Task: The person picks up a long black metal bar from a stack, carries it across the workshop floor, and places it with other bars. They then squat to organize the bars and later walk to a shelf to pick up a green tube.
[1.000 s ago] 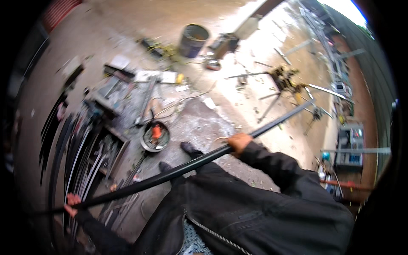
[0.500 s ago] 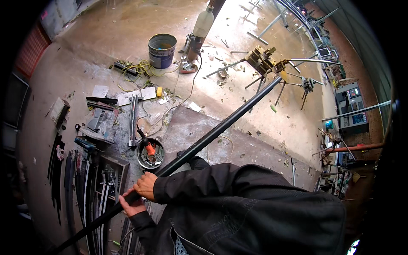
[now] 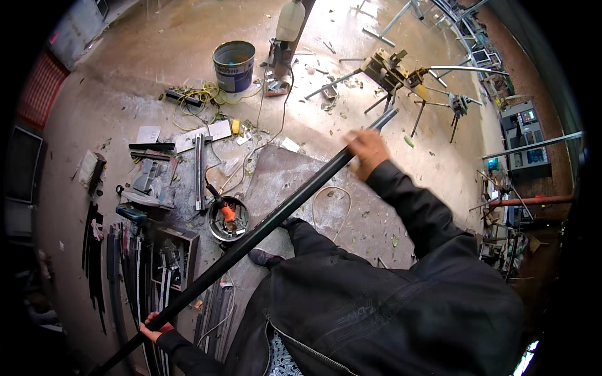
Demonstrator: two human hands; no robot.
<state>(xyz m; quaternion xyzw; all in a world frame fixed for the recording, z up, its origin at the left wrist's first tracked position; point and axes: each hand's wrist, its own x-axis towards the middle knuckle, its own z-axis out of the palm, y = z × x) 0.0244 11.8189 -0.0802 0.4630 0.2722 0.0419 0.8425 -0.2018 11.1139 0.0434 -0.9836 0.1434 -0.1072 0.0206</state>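
1. Here's the bucket (image 3: 234, 66), pale print across its blue lower band, too small to make out!
2. Down to the jacket (image 3: 370, 304): dark-on-dark lettering over the front, lost among the folds.
3. Far right, the cabinet (image 3: 524, 139), its little screen perhaps showing characters, none legible.

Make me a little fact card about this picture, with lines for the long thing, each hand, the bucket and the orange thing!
Long thing: a black bar, slanting from lower left to upper right
Left hand: closed around the bar's lower part
Right hand: at the bar near its upper end; too blurred to tell its grip
Bucket: upright on the floor
Orange thing: a tool with an orange body, in a round container
Yellow cable: tangled in loops, just left of the bucket
Sleeves: dark
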